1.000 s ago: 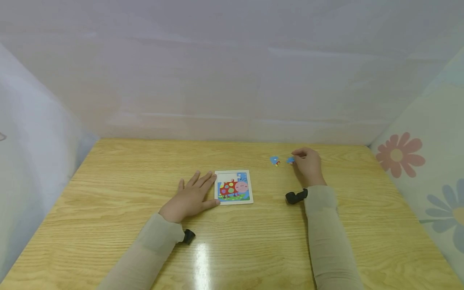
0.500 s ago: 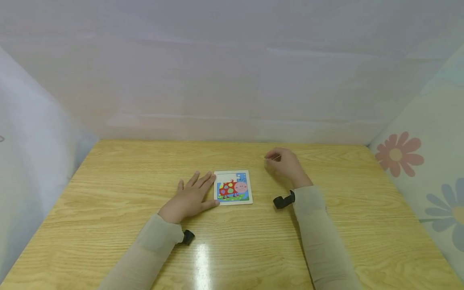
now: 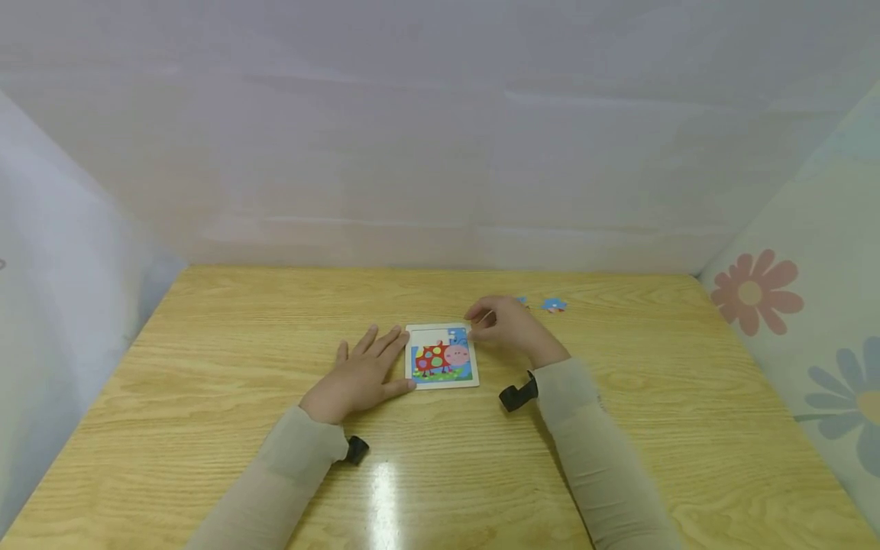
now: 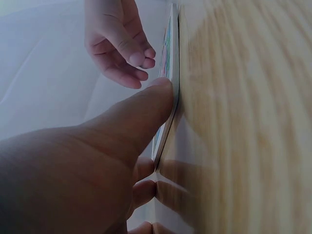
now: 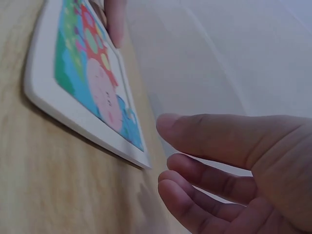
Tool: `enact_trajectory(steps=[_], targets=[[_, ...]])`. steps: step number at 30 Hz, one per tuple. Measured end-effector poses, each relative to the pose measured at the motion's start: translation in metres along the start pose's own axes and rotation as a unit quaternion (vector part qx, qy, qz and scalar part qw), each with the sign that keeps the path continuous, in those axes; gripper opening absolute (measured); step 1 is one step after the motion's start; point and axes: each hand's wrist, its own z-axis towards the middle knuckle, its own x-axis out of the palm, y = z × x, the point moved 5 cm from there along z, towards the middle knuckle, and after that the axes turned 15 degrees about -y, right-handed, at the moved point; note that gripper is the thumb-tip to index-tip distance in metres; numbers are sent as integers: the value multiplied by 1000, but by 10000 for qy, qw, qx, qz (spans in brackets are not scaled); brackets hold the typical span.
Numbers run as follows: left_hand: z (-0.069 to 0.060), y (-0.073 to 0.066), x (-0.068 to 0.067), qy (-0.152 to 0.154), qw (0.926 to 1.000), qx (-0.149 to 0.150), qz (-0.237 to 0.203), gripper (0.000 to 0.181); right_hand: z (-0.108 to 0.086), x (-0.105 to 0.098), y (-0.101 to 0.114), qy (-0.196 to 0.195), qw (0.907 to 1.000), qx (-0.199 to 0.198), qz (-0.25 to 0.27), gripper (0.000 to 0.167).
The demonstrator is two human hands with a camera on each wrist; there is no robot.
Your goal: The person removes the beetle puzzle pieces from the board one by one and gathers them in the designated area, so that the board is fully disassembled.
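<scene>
A square picture puzzle (image 3: 442, 365) in a white frame lies on the table, showing a red spotted ladybug with a pink face. White backing shows at its upper left. My left hand (image 3: 357, 382) is spread flat, its fingertips and thumb touching the frame's left edge. My right hand (image 3: 509, 327) is at the frame's upper right corner, fingers loosely bent. In the right wrist view, thumb (image 5: 168, 127) and fingers (image 5: 185, 168) stand apart, with no piece visible between them. Behind that hand, a blue puzzle piece (image 3: 554, 305) lies on the table; another (image 3: 522, 300) is partly hidden.
The wooden table (image 3: 206, 428) runs back to a pale cloth wall (image 3: 440, 153). A flower-printed panel (image 3: 756, 298) stands at the right. Black wrist cameras sit on both wrists, the right one (image 3: 518, 393) low beside the table.
My right hand has moved left from the loose pieces to the puzzle's upper right corner. Both pieces show again on the table behind it. The left hand has stayed in place.
</scene>
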Motion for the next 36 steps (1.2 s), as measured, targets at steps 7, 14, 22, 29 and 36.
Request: enact_trajectory(steps=[7, 14, 22, 29, 36], targets=[[0, 0, 0, 7, 10000, 4, -37, 87, -3, 12, 4, 84, 9997, 62, -210, 26], [0, -1, -1, -23, 10000, 29, -55, 87, -4, 18, 4, 147, 9992, 56, -355, 33], [0, 0, 0, -44, 10000, 13, -87, 87, -5, 21, 10, 205, 9980, -144, -577, 33], [0, 1, 2, -36, 10000, -9, -24, 86, -6, 24, 12, 273, 9977, -80, -621, 34], [0, 1, 2, -54, 10000, 2, -69, 87, -9, 23, 14, 276, 9975, -111, -633, 36]])
